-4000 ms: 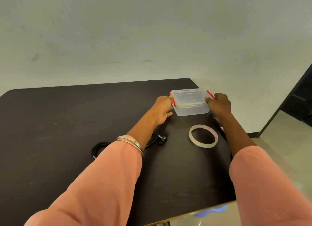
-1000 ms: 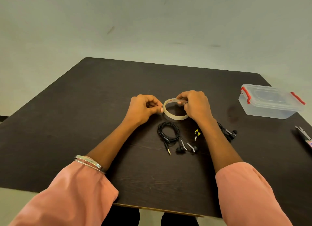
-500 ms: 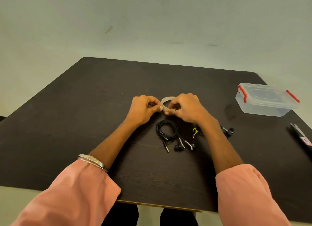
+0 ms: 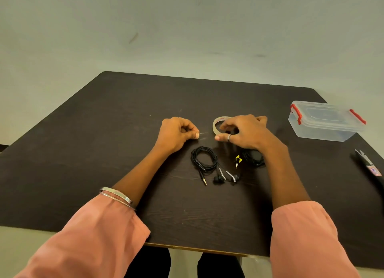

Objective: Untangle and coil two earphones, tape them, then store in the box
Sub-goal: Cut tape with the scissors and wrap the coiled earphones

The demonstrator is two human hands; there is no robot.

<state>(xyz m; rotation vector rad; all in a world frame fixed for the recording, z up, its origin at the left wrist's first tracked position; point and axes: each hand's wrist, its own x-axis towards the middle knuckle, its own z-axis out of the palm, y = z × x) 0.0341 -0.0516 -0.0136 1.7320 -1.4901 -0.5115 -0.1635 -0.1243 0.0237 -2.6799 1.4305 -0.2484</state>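
Note:
A coiled black earphone [image 4: 204, 159] lies on the dark table [image 4: 104, 142] below my hands, its plug and buds pointing toward me. A second black earphone [image 4: 252, 156] with a yellow-tagged plug sits partly hidden under my right wrist. My right hand [image 4: 243, 132] holds the clear tape roll [image 4: 217, 123]. My left hand [image 4: 176, 133] pinches the free end of a clear tape strip [image 4: 204, 133] stretched between the two hands. The clear box [image 4: 324, 123] with red latches stands closed at the right.
A dark tool [image 4: 368, 169] with a red-and-white label lies at the table's right edge. The near table edge runs just beyond my pink sleeves. A pale wall stands behind the table.
My hands have moved apart, and a short strip of tape now spans the gap. Four seconds ago both hands were on the box, farther back.

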